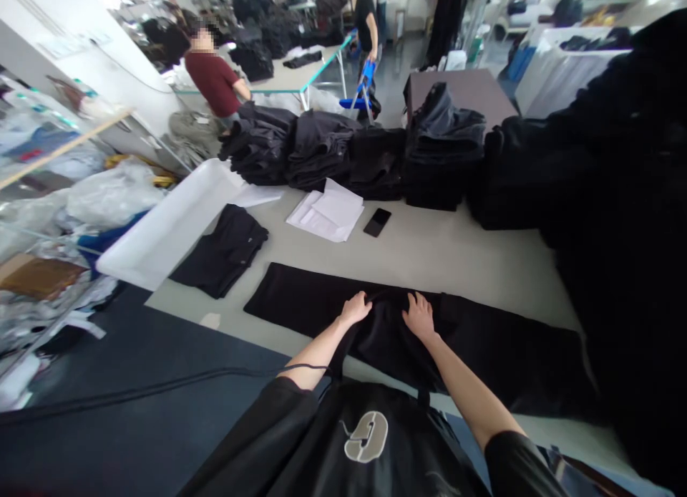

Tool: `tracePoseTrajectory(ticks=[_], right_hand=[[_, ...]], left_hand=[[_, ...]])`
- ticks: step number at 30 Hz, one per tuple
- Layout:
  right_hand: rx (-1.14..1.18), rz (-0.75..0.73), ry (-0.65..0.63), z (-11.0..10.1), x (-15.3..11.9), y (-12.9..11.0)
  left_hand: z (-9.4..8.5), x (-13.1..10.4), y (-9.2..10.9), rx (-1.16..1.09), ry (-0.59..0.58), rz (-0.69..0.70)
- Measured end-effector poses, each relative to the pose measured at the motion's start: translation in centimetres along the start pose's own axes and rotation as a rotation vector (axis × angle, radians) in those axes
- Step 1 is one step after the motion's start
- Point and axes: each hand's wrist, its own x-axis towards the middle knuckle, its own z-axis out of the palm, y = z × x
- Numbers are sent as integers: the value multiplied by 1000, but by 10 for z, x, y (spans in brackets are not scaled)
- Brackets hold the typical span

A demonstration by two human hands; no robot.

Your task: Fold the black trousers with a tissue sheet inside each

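Black trousers [494, 339] lie lengthwise across the table in front of me, rumpled in the middle between my hands. My left hand [357, 309] has its fingers closed on the cloth near the far edge of the rumpled part. To its right, my right hand [419, 316] rests on the same trousers, palm down with fingers spread. A folded black garment [222, 250] with small light marks lies apart to the left on the table [429, 243].
Stacks of folded dark garments [322, 146] line the table's far side. White papers [327, 210] and a black phone [377, 223] lie before them. A big dark pile [617, 160] rises at right. Two people [215, 78] are beyond. A dark cord crosses my left forearm.
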Motion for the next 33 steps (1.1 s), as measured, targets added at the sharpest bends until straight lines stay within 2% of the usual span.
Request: tracePoseTrajectory(ticks=[4, 7, 9, 11, 13, 17, 20, 24, 26, 30, 33], right_hand=[[-115, 86, -24, 20, 0, -15], [-150, 139, -57, 24, 6, -23], [-168, 181, -75, 27, 9, -30], [-178, 219, -80, 31, 11, -37], [-183, 247, -81, 34, 12, -42], [-204, 294, -92, 37, 15, -50], [-215, 333, -112, 36, 17, -55], [-221, 374, -163, 34, 20, -60], [-222, 371, -180, 33, 20, -61], [-220, 376, -187, 31, 17, -60], [-223, 378, -207, 29, 14, -58]], left_hand=[[9, -55, -52, 144, 187, 52], [17, -96, -95, 132, 248, 36], [20, -117, -117, 77, 279, 34], [21, -130, -131, 43, 292, 78], [20, -135, -137, 54, 246, 152], [8, -129, -138, 101, 109, 280], [-19, -120, -143, 25, 61, 296], [-78, -105, -162, -216, 13, 160], [-105, -96, -173, -264, -49, 164], [-143, -77, -190, -169, -364, 228], [-173, -66, -206, -115, -567, 219]])
